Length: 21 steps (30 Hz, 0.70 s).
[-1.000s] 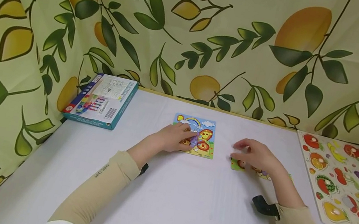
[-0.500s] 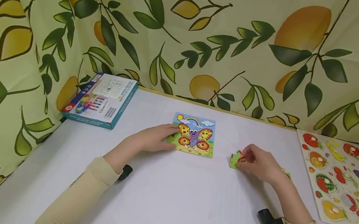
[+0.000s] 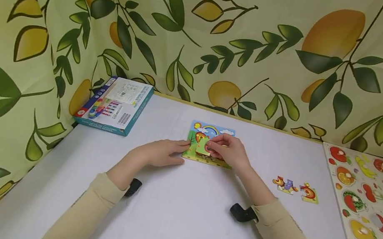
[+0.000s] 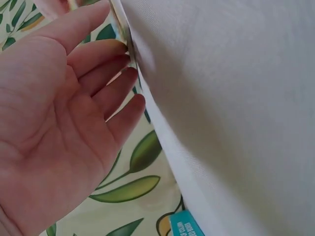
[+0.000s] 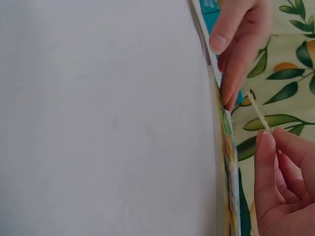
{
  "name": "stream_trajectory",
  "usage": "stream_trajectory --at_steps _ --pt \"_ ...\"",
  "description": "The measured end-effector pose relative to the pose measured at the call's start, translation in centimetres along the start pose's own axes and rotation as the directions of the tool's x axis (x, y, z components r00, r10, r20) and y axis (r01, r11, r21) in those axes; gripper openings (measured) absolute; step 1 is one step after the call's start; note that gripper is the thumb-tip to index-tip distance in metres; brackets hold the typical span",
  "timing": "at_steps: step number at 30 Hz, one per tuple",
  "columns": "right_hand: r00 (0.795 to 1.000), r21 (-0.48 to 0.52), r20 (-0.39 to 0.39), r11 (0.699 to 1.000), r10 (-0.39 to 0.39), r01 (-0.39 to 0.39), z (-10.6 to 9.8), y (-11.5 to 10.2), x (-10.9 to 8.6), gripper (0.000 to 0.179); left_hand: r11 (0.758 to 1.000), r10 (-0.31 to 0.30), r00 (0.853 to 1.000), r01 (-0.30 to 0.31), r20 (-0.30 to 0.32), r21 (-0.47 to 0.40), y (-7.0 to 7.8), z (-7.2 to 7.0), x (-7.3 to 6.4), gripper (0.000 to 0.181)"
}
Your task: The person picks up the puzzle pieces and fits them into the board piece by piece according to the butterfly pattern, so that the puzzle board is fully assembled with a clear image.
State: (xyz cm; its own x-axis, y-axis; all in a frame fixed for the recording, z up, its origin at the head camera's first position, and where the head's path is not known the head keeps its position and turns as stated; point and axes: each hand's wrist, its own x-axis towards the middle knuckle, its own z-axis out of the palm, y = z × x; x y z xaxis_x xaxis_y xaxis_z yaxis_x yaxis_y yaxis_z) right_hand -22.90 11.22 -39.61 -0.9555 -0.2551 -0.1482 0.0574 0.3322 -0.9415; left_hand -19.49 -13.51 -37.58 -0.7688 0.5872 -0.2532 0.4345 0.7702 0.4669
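Puzzle piece (image 3: 203, 147), newly lifted: your right hand (image 3: 231, 149) is pinching it over the butterfly board (image 3: 203, 160); your left hand (image 3: 163, 151), fingers relaxed, is touching its edge; two pieces (image 3: 285, 185) are remaining loose.

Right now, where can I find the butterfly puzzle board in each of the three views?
Head: the butterfly puzzle board lies just below and right of the picture's centre, partly hidden by the right hand.
Left wrist: only a thin edge-on strip, near the top and left of centre, by the fingertips of the left hand.
Right wrist: edge-on, a narrow coloured strip right of centre, running down to the bottom edge.
Shared landmark: the left hand, visible in all three.
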Motion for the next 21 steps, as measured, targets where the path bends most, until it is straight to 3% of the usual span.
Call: stream_trajectory --at_steps 6,16,21 --pt "0.999 -0.031 0.015 0.999 -0.032 0.032 1.9 -0.1 1.6 0.019 1.0 -0.001 1.0 0.001 -0.006 -0.001 0.1 0.0 0.0 0.056" --pt "0.998 -0.076 0.037 0.995 -0.058 0.061 2.1 0.1 2.1 0.017 1.0 0.006 1.0 -0.006 -0.023 0.014 -0.2 0.0 0.0 0.054" --pt "0.996 -0.165 0.047 0.983 -0.076 0.082 2.3 0.1 2.0 0.017 1.0 0.01 1.0 -0.01 -0.026 0.004 -0.2 0.0 0.0 0.055"
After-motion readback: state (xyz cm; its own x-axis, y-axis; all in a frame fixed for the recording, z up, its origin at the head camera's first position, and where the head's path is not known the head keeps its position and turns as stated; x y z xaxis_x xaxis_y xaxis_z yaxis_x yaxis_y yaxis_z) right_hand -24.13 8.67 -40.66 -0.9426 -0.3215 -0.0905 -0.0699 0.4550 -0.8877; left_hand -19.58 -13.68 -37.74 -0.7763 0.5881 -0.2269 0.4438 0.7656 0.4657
